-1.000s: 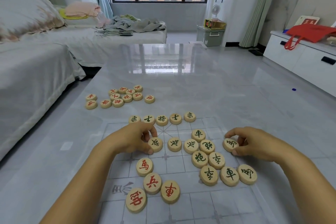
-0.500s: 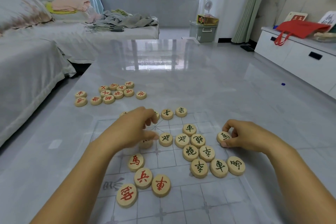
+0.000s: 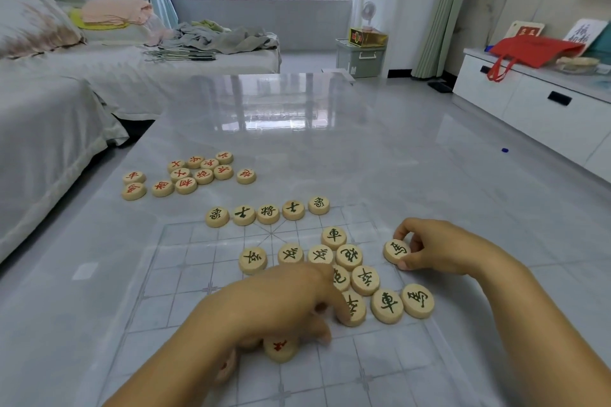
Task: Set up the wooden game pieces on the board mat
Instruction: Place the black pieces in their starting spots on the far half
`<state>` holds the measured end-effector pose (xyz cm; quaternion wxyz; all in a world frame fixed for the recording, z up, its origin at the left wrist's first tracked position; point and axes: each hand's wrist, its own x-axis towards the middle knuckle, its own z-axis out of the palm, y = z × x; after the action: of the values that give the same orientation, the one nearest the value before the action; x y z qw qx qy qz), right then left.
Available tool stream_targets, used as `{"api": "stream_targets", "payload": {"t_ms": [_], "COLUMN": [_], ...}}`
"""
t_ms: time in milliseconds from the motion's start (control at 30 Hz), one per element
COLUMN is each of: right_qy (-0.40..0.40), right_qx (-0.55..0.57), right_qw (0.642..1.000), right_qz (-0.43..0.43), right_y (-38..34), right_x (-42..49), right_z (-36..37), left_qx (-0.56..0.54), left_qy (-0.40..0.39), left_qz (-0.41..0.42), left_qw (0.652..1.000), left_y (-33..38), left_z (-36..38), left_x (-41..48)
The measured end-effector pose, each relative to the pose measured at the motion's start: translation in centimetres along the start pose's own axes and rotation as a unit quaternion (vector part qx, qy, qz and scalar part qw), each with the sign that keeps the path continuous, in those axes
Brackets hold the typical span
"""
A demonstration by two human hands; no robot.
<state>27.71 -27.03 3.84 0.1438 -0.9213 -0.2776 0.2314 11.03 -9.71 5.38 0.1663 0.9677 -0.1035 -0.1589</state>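
Note:
A clear board mat [image 3: 185, 277] with a printed grid lies on the glossy grey table. Several green-lettered wooden discs [image 3: 267, 214] stand in a row along its far edge. More green discs [image 3: 348, 256] lie loose mid-mat. My right hand [image 3: 443, 249] pinches one green disc [image 3: 396, 251] at the mat's right edge. My left hand [image 3: 281, 304] is blurred, low over the near middle, its index fingertip against a green disc [image 3: 356, 310]. A red-lettered disc [image 3: 281, 348] shows under that hand. Whether the left hand grips anything is unclear.
A cluster of red-lettered discs [image 3: 195, 173] lies off the mat at the back left of the table [image 3: 330, 158]. A covered sofa [image 3: 49, 129] flanks the table's left side. A white cabinet [image 3: 535, 109] with a red bag [image 3: 532, 51] stands to the right.
My left hand pulled back from the far row toward me and to the right, now covering the near pieces. My right hand has stayed on its green disc.

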Motion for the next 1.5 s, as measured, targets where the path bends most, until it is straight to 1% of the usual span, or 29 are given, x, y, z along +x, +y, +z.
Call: {"api": "stream_targets", "payload": {"t_ms": [67,133,200,267,433,600,733,867,967,1033,1067,1100,1133,1167,1200,1267,1333,1400,1500], "right_qy": [0.000,-0.001,-0.005,-0.009,-0.011,-0.015,-0.015,-0.015,-0.017,-0.016,-0.017,-0.018,-0.019,-0.018,-0.013,0.004,0.014,0.013,0.020], "right_qx": [0.003,0.006,0.006,0.007,0.013,0.008,0.008,0.020,0.023,0.026,0.029,0.031,0.034,0.036,0.037,0.033,0.038,0.049,0.039], "right_qw": [1.000,1.000,1.000,1.000,1.000,1.000,1.000,1.000,0.999,0.999,0.999,0.999,0.999,0.999,0.999,0.999,0.999,0.998,0.998], "right_qz": [-0.002,-0.001,-0.001,-0.001,-0.002,-0.003,-0.007,-0.012,-0.020,-0.022,-0.022,-0.023,-0.023,-0.025,-0.028,-0.031,-0.027,-0.029,-0.037], "right_y": [0.0,-0.1,-0.1,-0.1,0.0,-0.1,0.0,0.1,0.2,0.1,0.1,0.1,0.1,0.2,0.3,0.7,1.1,1.1,0.8], "right_x": [-0.1,-0.1,-0.1,0.0,0.1,0.0,0.0,0.2,0.2,0.2,0.2,0.2,0.3,0.3,0.4,0.4,0.4,0.4,0.6], "right_z": [0.0,0.0,0.0,0.0,-0.1,-0.1,-0.1,-0.1,0.0,0.0,0.0,0.0,0.0,0.0,-0.1,-0.2,-0.3,-0.2,0.0], "left_qx": [-0.019,-0.033,-0.006,0.003,-0.021,0.007,-0.011,0.006,0.001,0.015,0.000,-0.038,-0.079,-0.094,-0.065,0.048,0.135,0.163,0.112], "left_qy": [0.018,0.072,0.109,0.120,0.152,0.115,0.110,0.159,0.194,0.242,0.274,0.299,0.307,0.296,0.271,0.193,0.142,0.138,0.166], "left_qz": [-0.006,-0.051,-0.100,-0.126,-0.138,-0.118,-0.115,-0.139,-0.197,-0.226,-0.218,-0.200,-0.170,-0.134,-0.095,-0.043,-0.038,-0.025,-0.010], "left_qw": [1.000,0.996,0.989,0.985,0.978,0.986,0.987,0.977,0.961,0.944,0.937,0.932,0.933,0.941,0.956,0.979,0.980,0.977,0.980], "left_y": [-0.7,-2.0,-3.2,-3.8,-3.9,-3.9,-3.9,-5.2,-6.9,-7.2,-6.5,-5.1,-2.9,-0.4,2.3,6.8,8.5,8.4,7.6], "left_z": [-0.6,-1.0,-0.9,-0.6,0.2,1.0,0.0,-0.8,-1.8,-2.5,-2.7,-2.7,-2.4,-1.7,-0.7,1.5,2.9,3.6,4.2], "left_x": [-0.4,-0.3,0.0,0.3,0.9,1.2,0.6,0.0,-1.2,-2.1,-2.1,-1.7,-0.8,0.4,1.8,4.8,7.2,8.4,8.4]}}
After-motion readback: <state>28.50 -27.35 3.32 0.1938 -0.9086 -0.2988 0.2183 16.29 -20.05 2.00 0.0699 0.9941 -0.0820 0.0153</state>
